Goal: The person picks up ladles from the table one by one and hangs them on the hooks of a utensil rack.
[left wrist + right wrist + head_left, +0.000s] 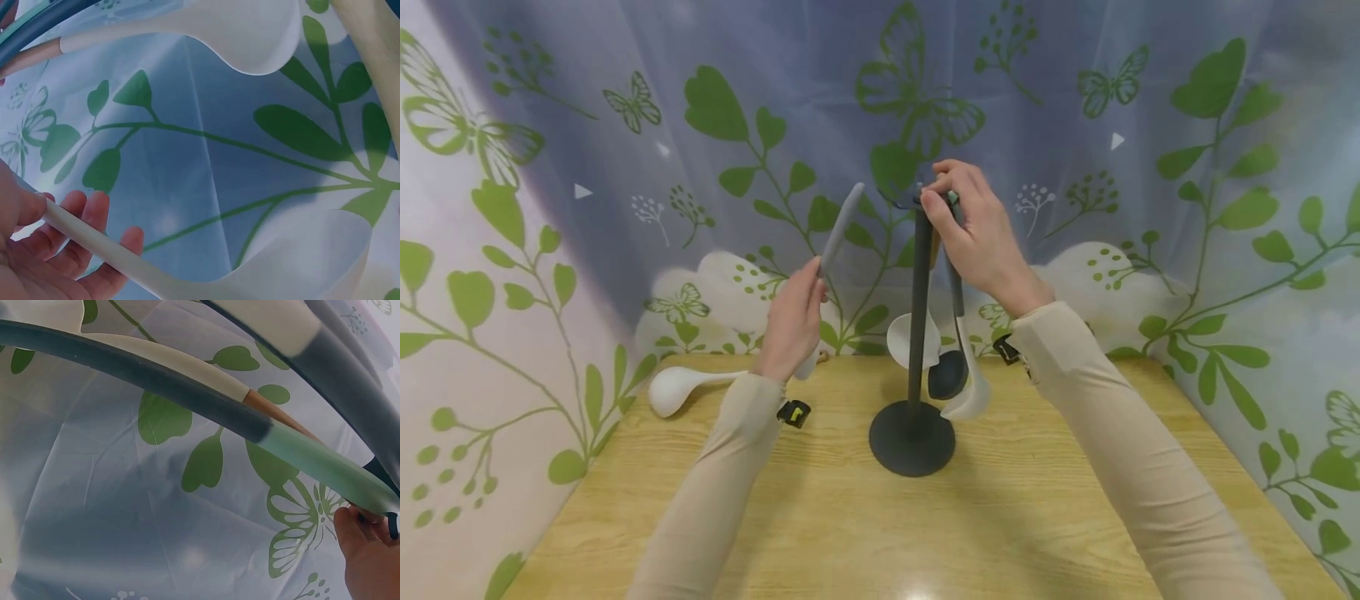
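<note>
My left hand (793,321) grips a white ladle with a grey handle (842,229); the handle points up and its wide head hangs low. In the left wrist view, the thumb and fingers pinch the shaft (103,247) above the white bowl (300,269). At the top of a dark utensil stand (919,308), my right hand (973,229) holds the hook end with curled thumb and fingers. From the stand hang a white ladle with a grey handle (973,392), a dark-headed utensil (947,375) with a green handle (325,459) and a white, wooden-handled utensil (910,337).
Another white ladle (673,390) lies on the wooden table (820,517) at the left, its handle running behind my left wrist. The round dark base (912,446) stands mid-table. A leaf-patterned curtain (820,100) rises behind the table's far edge.
</note>
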The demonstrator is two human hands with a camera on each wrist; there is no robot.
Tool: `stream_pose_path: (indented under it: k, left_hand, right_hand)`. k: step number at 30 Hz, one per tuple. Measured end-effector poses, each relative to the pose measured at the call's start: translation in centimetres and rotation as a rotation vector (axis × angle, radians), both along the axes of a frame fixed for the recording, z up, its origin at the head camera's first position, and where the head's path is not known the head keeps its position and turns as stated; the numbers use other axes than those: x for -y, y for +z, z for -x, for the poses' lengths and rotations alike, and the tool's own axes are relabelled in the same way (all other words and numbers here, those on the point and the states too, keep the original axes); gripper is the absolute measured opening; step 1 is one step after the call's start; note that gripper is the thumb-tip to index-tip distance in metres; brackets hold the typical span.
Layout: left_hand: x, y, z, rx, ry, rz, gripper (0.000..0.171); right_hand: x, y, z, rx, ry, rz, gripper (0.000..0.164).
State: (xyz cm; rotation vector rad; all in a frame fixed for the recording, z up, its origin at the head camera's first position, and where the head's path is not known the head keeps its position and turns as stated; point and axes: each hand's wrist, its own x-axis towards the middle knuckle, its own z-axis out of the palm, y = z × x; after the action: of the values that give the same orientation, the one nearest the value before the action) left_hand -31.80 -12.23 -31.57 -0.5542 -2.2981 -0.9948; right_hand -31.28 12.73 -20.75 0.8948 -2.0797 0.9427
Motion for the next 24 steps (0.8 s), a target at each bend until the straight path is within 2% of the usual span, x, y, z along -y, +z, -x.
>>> stream_pose_path:
  k: [7,13,19,24]
  left_hand:
    - [-1.2,1.0,0.8,-0.027,-0.024,0.024,0.023]
    - [-2.0,1.7,1.3,-0.058,-0.008,0.041,0.025]
    - [-2.2,1.7,1.6,-0.024,-0.01,0.059,0.034]
    - [-2.1,1.6,2.1,-0.002,-0.04,0.061,0.037]
  right_hand:
    - [0.0,0.0,0.0,0.005,0.0,0.005,0.034]
    - [0.0,0.0,0.1,0.003,-0.004,0.005,0.033]
    - [0.0,0.0,0.1,0.006,-0.008,-0.002,0.033]
    - [0.0,0.0,0.1,0.003,-0.009,-0.007,0.035]
